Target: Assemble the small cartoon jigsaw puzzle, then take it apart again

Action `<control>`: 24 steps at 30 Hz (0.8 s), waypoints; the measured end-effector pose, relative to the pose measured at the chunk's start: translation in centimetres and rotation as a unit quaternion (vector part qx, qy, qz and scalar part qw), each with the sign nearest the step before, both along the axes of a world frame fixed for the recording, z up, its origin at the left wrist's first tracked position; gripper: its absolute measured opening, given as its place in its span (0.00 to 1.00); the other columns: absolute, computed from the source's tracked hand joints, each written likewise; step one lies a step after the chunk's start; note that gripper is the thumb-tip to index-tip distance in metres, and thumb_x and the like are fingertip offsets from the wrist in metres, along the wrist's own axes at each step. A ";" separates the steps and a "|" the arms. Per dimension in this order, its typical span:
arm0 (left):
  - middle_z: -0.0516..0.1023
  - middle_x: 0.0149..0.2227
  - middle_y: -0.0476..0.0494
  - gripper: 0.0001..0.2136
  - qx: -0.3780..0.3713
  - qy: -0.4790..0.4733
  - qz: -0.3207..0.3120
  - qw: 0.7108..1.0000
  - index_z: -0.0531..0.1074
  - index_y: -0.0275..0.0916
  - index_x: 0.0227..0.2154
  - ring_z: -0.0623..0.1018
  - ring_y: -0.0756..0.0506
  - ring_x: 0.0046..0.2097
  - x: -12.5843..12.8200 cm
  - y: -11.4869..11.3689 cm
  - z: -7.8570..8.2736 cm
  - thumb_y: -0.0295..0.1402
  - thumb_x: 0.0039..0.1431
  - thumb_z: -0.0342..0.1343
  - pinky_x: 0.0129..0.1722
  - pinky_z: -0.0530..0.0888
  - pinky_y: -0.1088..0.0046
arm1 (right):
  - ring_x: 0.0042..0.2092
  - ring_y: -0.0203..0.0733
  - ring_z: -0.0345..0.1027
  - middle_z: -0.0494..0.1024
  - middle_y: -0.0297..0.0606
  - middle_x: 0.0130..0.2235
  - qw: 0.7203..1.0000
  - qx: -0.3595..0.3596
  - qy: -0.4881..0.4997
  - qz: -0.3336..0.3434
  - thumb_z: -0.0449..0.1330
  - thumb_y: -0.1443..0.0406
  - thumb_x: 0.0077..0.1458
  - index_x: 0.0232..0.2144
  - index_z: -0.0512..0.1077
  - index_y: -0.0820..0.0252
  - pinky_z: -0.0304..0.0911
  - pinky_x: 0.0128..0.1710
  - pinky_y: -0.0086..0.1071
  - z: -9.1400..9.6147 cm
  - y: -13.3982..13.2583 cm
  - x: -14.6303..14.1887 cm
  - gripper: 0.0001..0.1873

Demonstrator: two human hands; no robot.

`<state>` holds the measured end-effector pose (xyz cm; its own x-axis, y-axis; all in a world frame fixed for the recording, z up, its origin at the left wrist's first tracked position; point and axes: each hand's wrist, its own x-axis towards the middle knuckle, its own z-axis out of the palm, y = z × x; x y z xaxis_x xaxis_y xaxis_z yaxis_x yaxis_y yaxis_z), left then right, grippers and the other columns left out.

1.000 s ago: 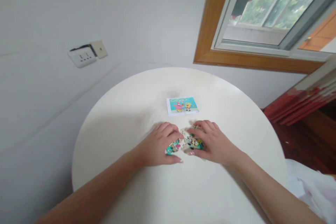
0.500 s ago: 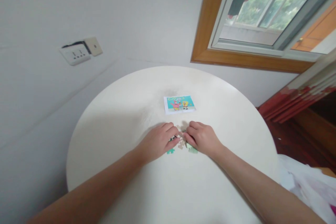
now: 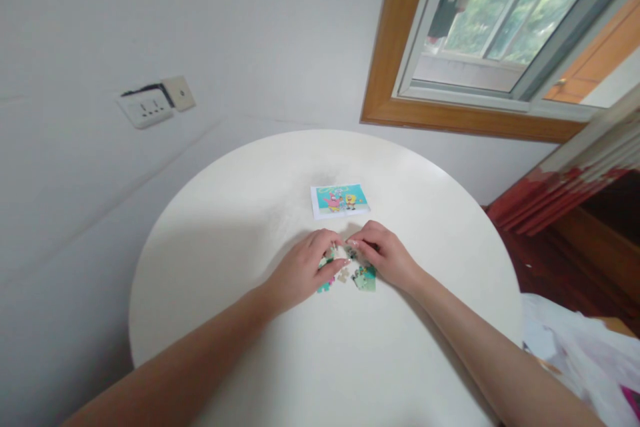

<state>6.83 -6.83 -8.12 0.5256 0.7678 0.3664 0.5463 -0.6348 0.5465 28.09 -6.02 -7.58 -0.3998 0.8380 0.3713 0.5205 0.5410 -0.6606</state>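
Both of my hands rest on a round white table [image 3: 250,227] over a small heap of jigsaw pieces [image 3: 350,270]. My left hand [image 3: 305,267] is curled, its fingers and thumb pinching pieces at the left of the heap. My right hand [image 3: 387,257] is curled too, fingertips pressing pieces at the heap's top. The fingertips of the two hands almost meet. A teal piece [image 3: 324,287] and a green piece [image 3: 367,279] show beneath the hands. Just beyond the hands lies a small cartoon picture card [image 3: 340,200].
A wall socket [image 3: 145,108] sits on the grey wall at the left. A wood-framed window [image 3: 400,60] is at the upper right. Red-edged boards [image 3: 560,193] lean at the right, and white cloth [image 3: 590,360] lies at the lower right.
Both hands have drawn the pieces closer together and curled tighter. From covering the heap flat, the fingers now pinch at pieces, and a few pieces show below the hands.
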 end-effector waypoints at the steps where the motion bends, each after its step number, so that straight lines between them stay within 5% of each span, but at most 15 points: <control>1: 0.73 0.42 0.45 0.09 -0.002 -0.005 -0.011 1.000 0.65 0.41 0.45 0.73 0.44 0.45 0.1 0.1 -0.2 0.35 0.63 0.52 0.46 0.70 0.67 | 0.34 0.38 0.67 0.71 0.37 0.32 1.000 -0.003 0.011 -0.001 0.54 0.64 0.62 0.37 0.77 0.59 0.64 0.35 0.32 -0.1 0.0 -0.2 0.12; 9: 0.69 0.47 0.43 0.10 -0.033 -0.037 -0.074 0.996 0.66 0.41 0.48 0.72 0.45 0.48 0.0 0.1 0.3 0.32 0.64 0.50 0.49 0.70 0.69 | 0.38 0.40 0.73 0.80 0.38 0.37 0.996 -0.079 0.050 -0.015 0.54 0.66 0.60 0.43 0.76 0.56 0.68 0.41 0.36 0.5 0.2 0.8 0.13; 14: 0.71 0.45 0.43 0.09 -0.004 -0.019 -0.073 0.997 0.69 0.40 0.46 0.71 0.45 0.48 -0.4 0.4 0.6 0.31 0.66 0.48 0.50 0.69 0.68 | 0.44 0.43 0.70 0.79 0.39 0.38 0.994 -0.012 -0.086 0.059 0.58 0.65 0.58 0.43 0.77 0.56 0.65 0.48 0.39 2.1 -0.2 2.8 0.11; 17: 0.70 0.45 0.43 0.10 0.013 -0.021 -0.042 0.999 0.69 0.39 0.46 0.71 0.45 0.48 -0.6 0.8 0.5 0.29 0.66 0.47 0.51 0.68 0.68 | 0.50 0.47 0.66 0.73 0.44 0.47 0.981 -0.001 -0.176 0.081 0.65 0.54 0.51 0.52 0.72 0.53 0.64 0.51 0.42 2.4 -0.9 3.4 0.26; 20: 0.69 0.45 0.42 0.09 0.034 -0.015 -0.013 0.999 0.70 0.39 0.45 0.70 0.44 0.49 -0.8 0.9 0.5 0.29 0.65 0.48 0.51 0.67 0.66 | 0.54 0.56 0.61 0.67 0.50 0.53 0.965 0.025 -0.258 0.030 0.66 0.42 0.42 0.58 0.65 0.57 0.61 0.52 0.49 1.8 -1.8 3.1 0.45; 24: 0.69 0.45 0.42 0.09 0.047 0.003 -0.007 0.999 0.70 0.39 0.45 0.70 0.44 0.48 -0.9 0.9 0.5 0.29 0.65 0.49 0.51 0.67 0.65 | 0.48 0.54 0.61 0.68 0.50 0.47 0.946 0.060 -0.317 -0.015 0.55 0.44 0.55 0.51 0.68 0.63 0.62 0.47 0.49 0.9 -2.7 1.6 0.32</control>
